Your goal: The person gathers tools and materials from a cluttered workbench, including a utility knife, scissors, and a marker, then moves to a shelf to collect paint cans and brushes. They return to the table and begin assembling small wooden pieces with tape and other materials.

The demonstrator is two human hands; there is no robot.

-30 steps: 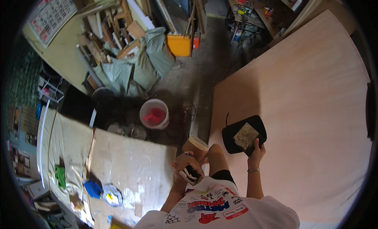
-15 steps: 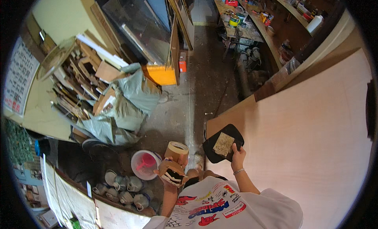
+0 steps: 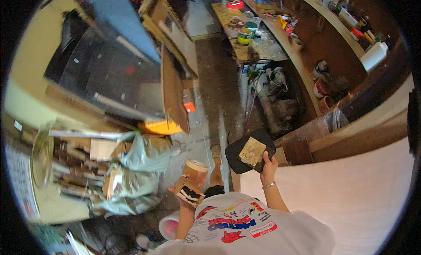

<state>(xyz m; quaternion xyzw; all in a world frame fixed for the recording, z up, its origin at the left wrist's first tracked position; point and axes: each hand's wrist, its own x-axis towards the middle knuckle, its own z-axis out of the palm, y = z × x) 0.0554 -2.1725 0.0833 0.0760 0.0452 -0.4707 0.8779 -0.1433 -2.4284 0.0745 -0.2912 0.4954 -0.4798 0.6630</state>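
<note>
My left hand [image 3: 186,206] is closed round a torn brown paper packet [image 3: 187,184], in whose open end black and white stuff shows. A wide tan roll of tape [image 3: 195,166] sits at the fingertips of the same hand. On the right, my right hand [image 3: 269,168] grips a flat black pad with rounded corners [image 3: 237,162] by its near edge. A worn, stained tan rectangular piece [image 3: 252,152] lies on top of the pad, under my thumb.
A large pale wood panel [image 3: 333,193] stands close on my right. Ahead is a cluttered workbench [image 3: 267,46], with a compressor-like machine [image 3: 278,92] below it. Grey-green sacks [image 3: 140,184], wood scraps and leaning boards [image 3: 174,92] line the left. A pail [image 3: 169,226] stands low left.
My view has turned to the right and forward, toward the workbench aisle, and one leg now shows stepping ahead. Both hands keep the same things.
</note>
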